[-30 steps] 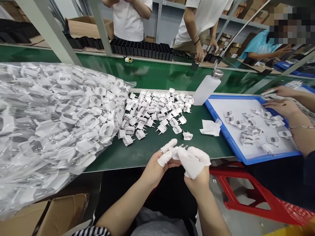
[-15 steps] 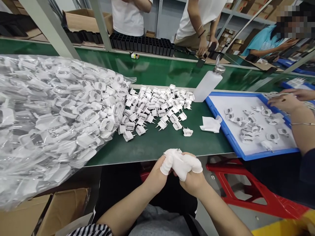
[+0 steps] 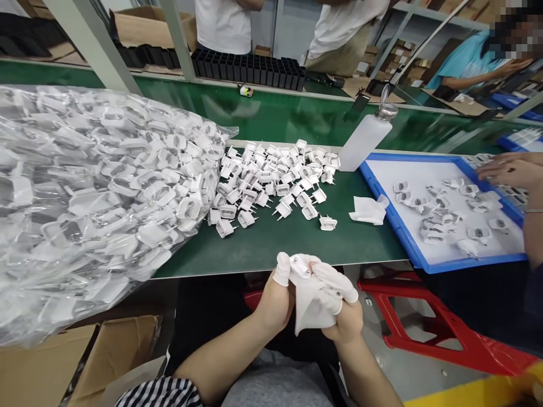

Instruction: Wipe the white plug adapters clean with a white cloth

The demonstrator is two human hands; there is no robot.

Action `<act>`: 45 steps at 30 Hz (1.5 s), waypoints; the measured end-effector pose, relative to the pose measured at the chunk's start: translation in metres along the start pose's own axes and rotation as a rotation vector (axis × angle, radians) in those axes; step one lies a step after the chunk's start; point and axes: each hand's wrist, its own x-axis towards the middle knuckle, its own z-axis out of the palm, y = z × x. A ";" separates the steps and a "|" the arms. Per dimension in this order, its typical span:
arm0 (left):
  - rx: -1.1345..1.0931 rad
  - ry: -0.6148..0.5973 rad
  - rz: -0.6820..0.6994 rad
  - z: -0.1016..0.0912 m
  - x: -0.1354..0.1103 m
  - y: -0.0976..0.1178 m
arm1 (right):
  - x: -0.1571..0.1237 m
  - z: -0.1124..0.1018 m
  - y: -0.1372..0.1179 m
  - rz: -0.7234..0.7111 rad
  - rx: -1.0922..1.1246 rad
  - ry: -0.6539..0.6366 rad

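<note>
Left hand [image 3: 274, 305] closed on a white plug piece [image 3: 299, 267], its thumb in a white finger cot [image 3: 281, 269] at the piece's side; the fingers behind are mostly hidden from me. Right hand [image 3: 348, 321] grips a white cloth [image 3: 311, 308] that hangs below the piece and covers some of it, so I can't read its full shape. Both hands are just in front of the near edge of the green table [image 3: 271, 254]. Beyond lies a loose pile of plug pieces [image 3: 275, 183], too overlapped for me to count. Clear bag [image 3: 106, 198] of more such pieces: left side cut off, contents broken up by glare. Second cloth [image 3: 369, 210] rests near the blue-rimmed tray [image 3: 475, 263]. A co-worker's hand [image 3: 511, 169] at the tray's far right is soft, its arm cut off by my right edge. Across the table, one white-shirted person [image 3: 224, 25] is cropped above the torso.
</note>
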 end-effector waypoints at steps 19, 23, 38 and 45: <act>0.740 -0.373 0.215 -0.019 -0.005 0.011 | 0.018 0.001 -0.019 0.242 -0.103 -0.165; 0.843 -0.263 0.270 -0.015 -0.009 0.008 | 0.015 0.008 -0.023 0.320 0.006 -0.029; 0.924 -0.404 0.537 -0.012 -0.013 -0.003 | 0.012 0.019 -0.018 0.460 0.643 0.504; 0.835 -0.216 0.441 -0.011 -0.013 -0.007 | 0.017 0.009 -0.012 0.714 0.544 0.672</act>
